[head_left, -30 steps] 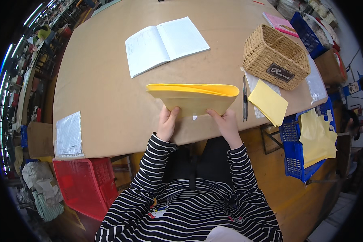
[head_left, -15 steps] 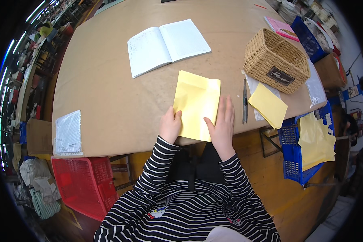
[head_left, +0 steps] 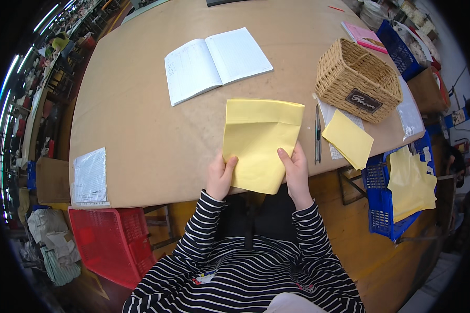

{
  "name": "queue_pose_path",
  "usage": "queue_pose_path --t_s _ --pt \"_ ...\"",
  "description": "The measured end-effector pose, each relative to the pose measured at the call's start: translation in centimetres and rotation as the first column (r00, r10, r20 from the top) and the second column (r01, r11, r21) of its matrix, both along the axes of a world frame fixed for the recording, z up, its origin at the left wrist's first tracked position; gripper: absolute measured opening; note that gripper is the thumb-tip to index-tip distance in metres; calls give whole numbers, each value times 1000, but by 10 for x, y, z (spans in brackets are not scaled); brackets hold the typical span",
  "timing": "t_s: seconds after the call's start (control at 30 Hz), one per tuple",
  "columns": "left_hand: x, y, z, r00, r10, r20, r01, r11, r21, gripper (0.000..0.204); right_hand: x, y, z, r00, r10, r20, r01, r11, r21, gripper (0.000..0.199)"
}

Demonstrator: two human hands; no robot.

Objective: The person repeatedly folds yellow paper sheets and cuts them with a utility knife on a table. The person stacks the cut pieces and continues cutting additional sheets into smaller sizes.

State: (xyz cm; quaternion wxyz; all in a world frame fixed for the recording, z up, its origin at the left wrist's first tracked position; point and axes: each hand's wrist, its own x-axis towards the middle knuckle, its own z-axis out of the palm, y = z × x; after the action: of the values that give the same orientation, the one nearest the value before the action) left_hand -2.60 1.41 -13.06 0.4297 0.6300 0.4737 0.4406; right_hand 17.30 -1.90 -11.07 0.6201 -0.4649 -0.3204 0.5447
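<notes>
A folded yellow paper (head_left: pixel 258 148) is held up at the table's near edge, its lower part overhanging the edge. A horizontal crease crosses it near the top. My left hand (head_left: pixel 221 175) grips its left side, the thumb on the front. On the opposite side my right hand (head_left: pixel 297 176) has hold of it, thumb in front and fingers behind. Just beyond lies an open notebook (head_left: pixel 216 67) with white pages. To the right, a small stack of yellow papers (head_left: pixel 348 139) rests partly on a white sheet, beside slim dark pens (head_left: pixel 317 135).
A woven basket (head_left: pixel 357 78) stands on the right of the brown-covered table (head_left: pixel 136 104), near a pink booklet (head_left: pixel 365 36). Below the right edge, a blue crate (head_left: pixel 381 208) holds crumpled yellow paper. A red crate (head_left: pixel 107 240) sits below the left edge, under a plastic-covered sheet (head_left: pixel 90 176).
The yellow paper has turned and now shows a creased band at the top. My right hand has gone from resting with fingers extended along its edge to gripping it.
</notes>
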Motion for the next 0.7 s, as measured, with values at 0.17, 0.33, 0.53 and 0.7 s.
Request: queue_pose_path --t_s 0.17,0.33,0.53,0.7 --pt "-2 1 32 956 -73 286 83 996 -24 35 -1 -12 23 987 -69 146 36 975 219 32" --pt "3 17 59 920 -155 359 87 977 196 34 9 -7 35 911 -110 398 -91 887 453 33" --pt "6 12 51 932 -221 287 224 974 21 36 5 -10 33 972 -103 210 54 972 230 35" --pt "11 3 48 951 -80 299 62 996 70 37 -1 -15 38 978 -98 182 52 968 244 38"
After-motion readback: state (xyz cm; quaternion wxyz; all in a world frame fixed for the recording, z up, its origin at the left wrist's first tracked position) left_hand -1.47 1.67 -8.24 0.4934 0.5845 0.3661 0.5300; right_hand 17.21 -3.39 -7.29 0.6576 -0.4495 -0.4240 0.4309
